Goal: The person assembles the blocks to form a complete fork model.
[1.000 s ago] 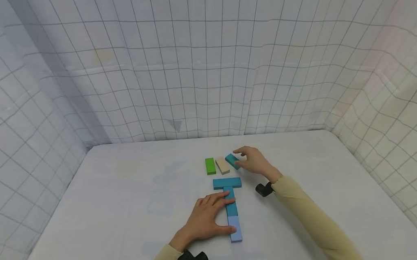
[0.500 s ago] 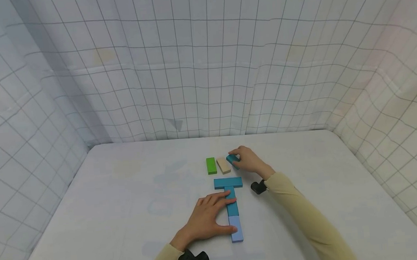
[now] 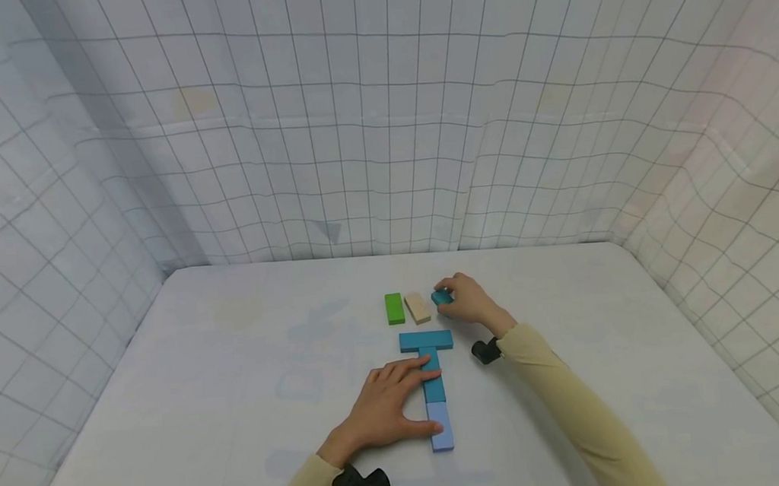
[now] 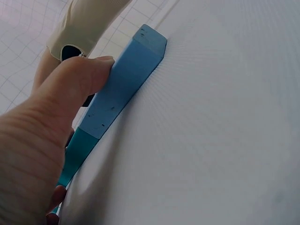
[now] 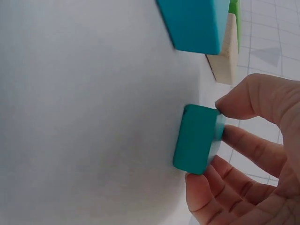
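Teal and light blue wooden blocks form a T on the table. A teal block (image 3: 426, 341) lies crosswise at its top. Below it, a second teal block (image 3: 433, 392) and a light blue block (image 3: 441, 442) stand end to end. My left hand (image 3: 378, 413) rests on this stem from the left, thumb on the light blue block and fingertips on the teal one; its fingers are extended. Farther back, my right hand (image 3: 470, 301) pinches another teal block (image 5: 194, 138) between thumb and fingers. Part of that block is hidden by the fingers in the head view.
A beige wooden block (image 3: 418, 308) and a green block (image 3: 395, 309) lie side by side, left of my right hand. White sheets with a grid pattern (image 3: 380, 122) hang behind and beside the white table (image 3: 201, 380). Black wrist cameras sit on both wrists.
My right hand has closed round the teal block at the back right and shifted it slightly to the right, away from the beige block. My left hand has stayed in place.
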A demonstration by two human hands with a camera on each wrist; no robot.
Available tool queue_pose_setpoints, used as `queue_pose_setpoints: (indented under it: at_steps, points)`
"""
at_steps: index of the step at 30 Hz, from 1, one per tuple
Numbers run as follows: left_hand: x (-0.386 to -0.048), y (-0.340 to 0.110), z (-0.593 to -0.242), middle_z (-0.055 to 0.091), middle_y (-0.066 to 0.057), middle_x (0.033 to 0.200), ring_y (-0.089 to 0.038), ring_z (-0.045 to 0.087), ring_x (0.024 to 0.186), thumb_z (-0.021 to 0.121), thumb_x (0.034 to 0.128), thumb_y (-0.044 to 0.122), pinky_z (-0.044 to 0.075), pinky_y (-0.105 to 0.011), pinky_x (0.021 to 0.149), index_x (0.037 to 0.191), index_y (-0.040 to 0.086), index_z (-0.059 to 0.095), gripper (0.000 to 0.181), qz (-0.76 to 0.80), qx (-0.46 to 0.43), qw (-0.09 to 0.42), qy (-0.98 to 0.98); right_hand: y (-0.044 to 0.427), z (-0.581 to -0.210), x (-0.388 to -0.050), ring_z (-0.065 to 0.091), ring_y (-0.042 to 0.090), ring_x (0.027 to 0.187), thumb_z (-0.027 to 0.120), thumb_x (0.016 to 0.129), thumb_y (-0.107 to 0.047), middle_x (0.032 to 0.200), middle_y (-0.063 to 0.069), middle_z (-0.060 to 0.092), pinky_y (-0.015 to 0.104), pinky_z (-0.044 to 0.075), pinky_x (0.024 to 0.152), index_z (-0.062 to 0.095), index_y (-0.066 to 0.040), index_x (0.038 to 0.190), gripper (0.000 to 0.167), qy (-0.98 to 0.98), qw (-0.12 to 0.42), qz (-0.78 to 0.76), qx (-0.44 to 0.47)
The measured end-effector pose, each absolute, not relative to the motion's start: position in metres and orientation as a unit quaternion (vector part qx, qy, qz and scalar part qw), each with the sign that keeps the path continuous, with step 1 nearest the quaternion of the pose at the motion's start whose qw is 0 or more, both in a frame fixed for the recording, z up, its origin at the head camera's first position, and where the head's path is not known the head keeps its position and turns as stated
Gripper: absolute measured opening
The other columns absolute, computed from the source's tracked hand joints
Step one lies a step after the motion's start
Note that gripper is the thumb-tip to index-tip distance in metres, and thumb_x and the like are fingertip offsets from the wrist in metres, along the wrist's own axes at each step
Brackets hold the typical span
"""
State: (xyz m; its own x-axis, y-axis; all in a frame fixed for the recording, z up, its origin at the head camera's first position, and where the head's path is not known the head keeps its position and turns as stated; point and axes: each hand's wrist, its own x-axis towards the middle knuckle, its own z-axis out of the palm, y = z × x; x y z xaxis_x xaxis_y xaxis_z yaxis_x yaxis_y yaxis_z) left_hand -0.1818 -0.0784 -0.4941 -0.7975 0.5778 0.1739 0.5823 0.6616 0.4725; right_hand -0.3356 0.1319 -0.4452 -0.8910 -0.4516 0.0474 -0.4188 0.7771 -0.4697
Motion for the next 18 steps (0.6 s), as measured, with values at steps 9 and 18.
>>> queue_pose_setpoints:
  at_steps: [9,18]
  points:
    - [-0.182,-0.078,-0.494,0.029,0.01,0.15,-0.017,0.03,0.133,0.056,0.0774,0.073,0.03,-0.045,0.095,0.143,0.034,0.042,0.077,-0.258,-0.318,0.005,-0.912,0.151,-0.433,-0.337,0.041,0.039,0.126,0.067,0.084,-0.009,0.137,0.023,0.046,0.049,0.033,0.102,0.051,0.008,0.132,0.053,0.919,0.092,-0.2,-0.326]
    - [-0.181,-0.079,-0.492,0.028,0.01,0.15,-0.017,0.029,0.133,0.056,0.0776,0.073,0.029,-0.045,0.096,0.143,0.034,0.042,0.078,-0.261,-0.32,0.0,-0.911,0.163,-0.431,-0.335,0.035,0.038,0.13,0.072,0.079,-0.004,0.141,0.019,0.043,0.048,0.028,0.105,0.047,0.003,0.137,0.063,0.919,0.132,-0.171,-0.329]
